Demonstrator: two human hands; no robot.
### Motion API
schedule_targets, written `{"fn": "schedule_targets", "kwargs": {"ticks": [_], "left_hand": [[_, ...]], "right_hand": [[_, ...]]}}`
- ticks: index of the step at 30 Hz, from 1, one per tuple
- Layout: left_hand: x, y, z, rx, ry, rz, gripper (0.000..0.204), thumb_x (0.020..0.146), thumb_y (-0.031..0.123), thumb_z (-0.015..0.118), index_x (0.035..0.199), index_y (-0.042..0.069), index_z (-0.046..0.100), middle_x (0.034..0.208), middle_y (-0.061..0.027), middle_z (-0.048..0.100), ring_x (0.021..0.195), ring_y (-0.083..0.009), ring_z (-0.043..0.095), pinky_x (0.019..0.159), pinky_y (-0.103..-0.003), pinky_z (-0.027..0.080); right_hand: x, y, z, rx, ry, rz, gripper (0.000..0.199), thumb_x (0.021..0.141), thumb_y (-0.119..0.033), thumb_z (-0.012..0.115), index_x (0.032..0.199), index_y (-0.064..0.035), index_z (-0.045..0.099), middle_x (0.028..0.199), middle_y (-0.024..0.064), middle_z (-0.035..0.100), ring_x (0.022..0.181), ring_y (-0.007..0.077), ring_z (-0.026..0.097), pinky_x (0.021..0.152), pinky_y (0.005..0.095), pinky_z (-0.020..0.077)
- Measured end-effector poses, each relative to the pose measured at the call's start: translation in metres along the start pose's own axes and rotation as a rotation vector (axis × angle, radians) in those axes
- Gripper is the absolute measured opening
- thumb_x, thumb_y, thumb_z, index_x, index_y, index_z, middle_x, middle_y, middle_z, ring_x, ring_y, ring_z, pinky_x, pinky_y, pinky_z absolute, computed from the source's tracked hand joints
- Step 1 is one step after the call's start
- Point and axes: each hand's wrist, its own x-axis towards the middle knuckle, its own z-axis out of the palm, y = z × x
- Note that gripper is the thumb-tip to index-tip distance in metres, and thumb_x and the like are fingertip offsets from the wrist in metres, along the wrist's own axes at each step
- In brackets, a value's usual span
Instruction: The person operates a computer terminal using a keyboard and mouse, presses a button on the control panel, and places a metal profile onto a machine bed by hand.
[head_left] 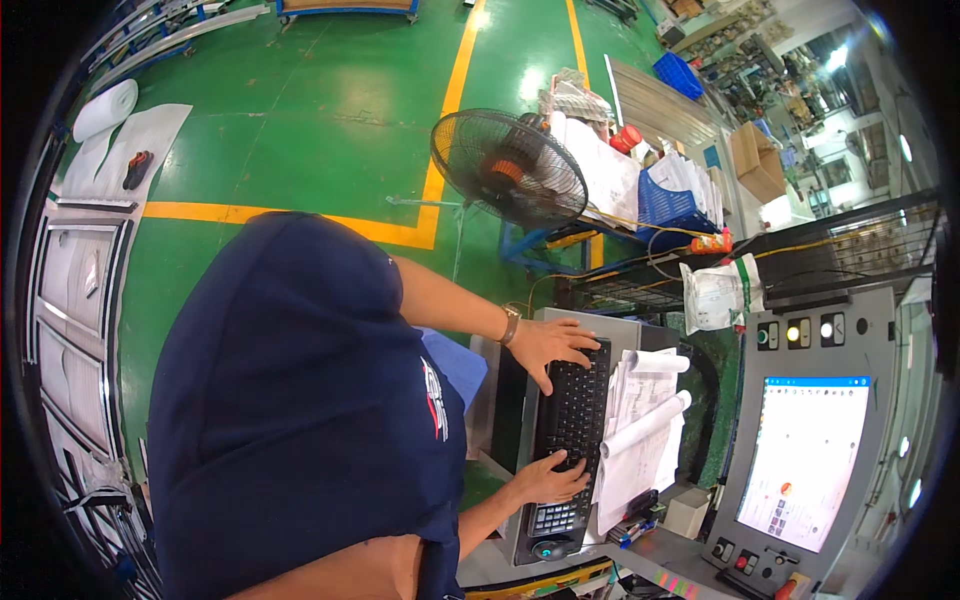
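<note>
A black keyboard lies lengthwise on a grey stand in front of my torso. My left hand, with a watch on its wrist, rests over one end of the keys, its fingers spread and nothing in them. Over the other part, beside the number pad, is my right hand, fingers extended and also empty. A dark mouse sits by the number-pad end. Papers with curled edges lie along the keyboard's far side. Beyond them, a lit screen in a grey control panel shows a mostly white window.
A black fan stands near my left arm, beside a blue-framed cart with papers and a blue tray. A white packet hangs by the panel. Pens and a small box lie near the papers. Framed panels stand behind me.
</note>
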Motion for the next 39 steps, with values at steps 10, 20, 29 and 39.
{"fn": "schedule_targets", "kwargs": {"ticks": [10, 20, 29, 39], "left_hand": [[-0.002, -0.002, 0.001, 0.009, 0.017, 0.007, 0.099, 0.084, 0.069, 0.081, 0.161, 0.014, 0.052, 0.178, -0.0244, 0.026, 0.168, -0.0435, 0.018, 0.135, -0.065, 0.013], [-0.001, -0.001, 0.001, 0.004, 0.013, -0.002, 0.099, 0.083, 0.068, 0.082, 0.16, 0.013, 0.052, 0.179, -0.024, 0.026, 0.168, -0.0428, 0.018, 0.135, -0.064, 0.013], [-0.002, -0.005, 0.007, -0.017, 0.075, 0.01, 0.1, 0.08, 0.071, 0.083, 0.156, 0.012, 0.056, 0.176, -0.0263, 0.031, 0.166, -0.0443, 0.023, 0.133, -0.064, 0.016], [-0.002, -0.003, 0.005, -0.039, 0.076, 0.001, 0.101, 0.078, 0.07, 0.084, 0.156, 0.011, 0.057, 0.176, -0.0273, 0.031, 0.166, -0.0446, 0.024, 0.134, -0.062, 0.017]], "right_hand": [[0.002, 0.001, 0.0, -0.064, -0.031, 0.047, 0.074, 0.111, -0.066, 0.045, 0.15, -0.0065, 0.064, 0.162, 0.0249, 0.049, 0.149, 0.0456, 0.047, 0.123, 0.0625, 0.0343], [0.001, -0.002, -0.004, -0.072, -0.06, 0.063, 0.07, 0.112, -0.064, 0.047, 0.15, -0.0078, 0.066, 0.165, 0.0224, 0.046, 0.156, 0.0456, 0.039, 0.126, 0.0649, 0.0293], [0.004, -0.004, -0.009, -0.054, -0.117, 0.098, 0.065, 0.112, -0.059, 0.051, 0.15, -0.0097, 0.067, 0.169, 0.0203, 0.043, 0.163, 0.0459, 0.027, 0.129, 0.0669, 0.0225], [0.004, -0.007, -0.012, -0.02, -0.125, 0.106, 0.066, 0.11, -0.06, 0.053, 0.15, -0.0093, 0.067, 0.168, 0.0217, 0.044, 0.162, 0.0471, 0.029, 0.13, 0.0665, 0.0222]]}}
